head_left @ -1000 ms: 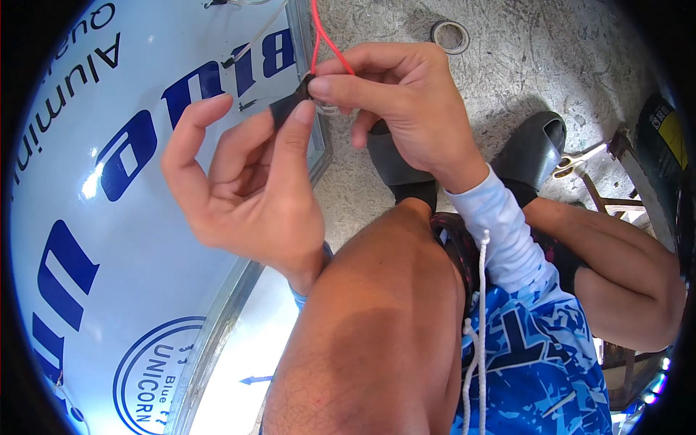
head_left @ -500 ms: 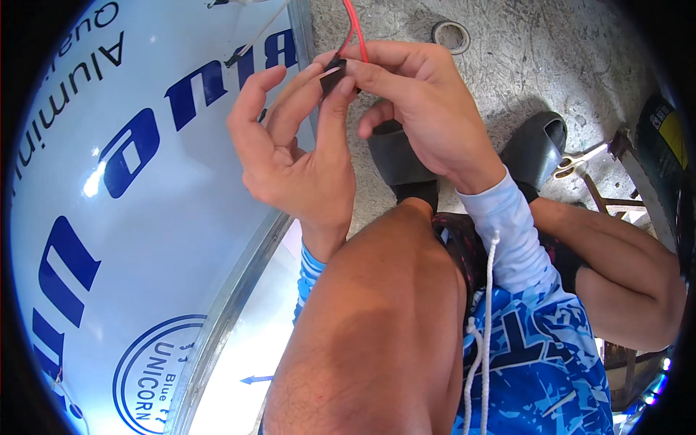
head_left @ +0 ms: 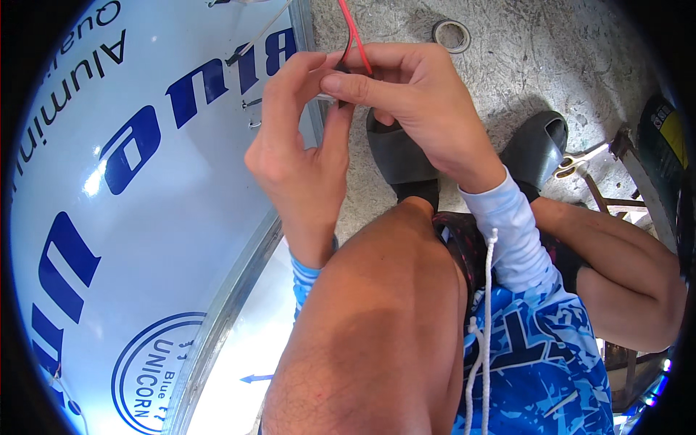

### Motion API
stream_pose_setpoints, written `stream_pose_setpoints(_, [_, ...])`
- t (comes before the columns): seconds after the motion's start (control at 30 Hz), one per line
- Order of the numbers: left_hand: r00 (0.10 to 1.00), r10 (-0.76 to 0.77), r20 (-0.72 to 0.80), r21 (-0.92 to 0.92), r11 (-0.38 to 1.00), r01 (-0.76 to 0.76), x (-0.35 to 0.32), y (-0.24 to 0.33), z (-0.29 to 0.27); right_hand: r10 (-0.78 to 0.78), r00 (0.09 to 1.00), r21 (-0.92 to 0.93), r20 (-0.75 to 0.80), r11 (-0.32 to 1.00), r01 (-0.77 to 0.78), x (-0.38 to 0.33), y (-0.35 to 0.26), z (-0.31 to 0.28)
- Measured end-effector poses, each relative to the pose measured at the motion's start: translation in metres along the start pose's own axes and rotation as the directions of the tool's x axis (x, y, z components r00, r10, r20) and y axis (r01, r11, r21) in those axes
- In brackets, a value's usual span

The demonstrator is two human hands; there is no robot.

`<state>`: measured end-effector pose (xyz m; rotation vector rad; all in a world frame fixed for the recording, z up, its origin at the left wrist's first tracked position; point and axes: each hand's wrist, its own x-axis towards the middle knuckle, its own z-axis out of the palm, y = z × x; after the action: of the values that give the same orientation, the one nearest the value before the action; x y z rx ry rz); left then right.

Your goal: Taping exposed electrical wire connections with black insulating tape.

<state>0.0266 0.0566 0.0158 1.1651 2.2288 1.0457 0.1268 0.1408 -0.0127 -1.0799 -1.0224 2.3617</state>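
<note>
Red and black wires (head_left: 355, 38) come down from the top into my two hands, which meet at the wires' lower end. A dark wrapping (head_left: 341, 67), seemingly black tape, covers part of the wires between my fingertips; most of it is hidden. My left hand (head_left: 296, 161) is closed in a pinch around this spot, its index finger arched over and its thumb below. From the other side my right hand (head_left: 428, 105) pinches the same wires, with its thumb laid across the dark wrapping.
To the left lies a large white panel (head_left: 167, 232) with blue lettering and a metal edge; thin wires (head_left: 245, 49) stick out from it. A tape roll (head_left: 438, 40) sits on the concrete floor (head_left: 507, 43). Scissors (head_left: 580, 158) lie beside my right slipper (head_left: 533, 156), near a metal frame (head_left: 641, 177).
My left hand has turned, and its spread fingers have folded in around the wires. The loose black flap seen earlier is now mostly covered by my fingers. My right thumb has moved slightly left.
</note>
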Motion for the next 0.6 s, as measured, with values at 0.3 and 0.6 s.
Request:
stream_pose_setpoints(0.3, [0.926,-0.350,0.144,-0.510,0.775,0.373,0.014,-0.004,-0.022,-0.096,0.995,-0.084,0.029,0.992,0.098,0.003,0.012,-0.005])
stream_pose_setpoints(0.6, [0.903,-0.332,0.273,-0.455,0.783,0.425,0.022,-0.017,-0.026,0.058,0.998,-0.248,0.036,0.968,-0.047,-0.006,-0.005,-0.008])
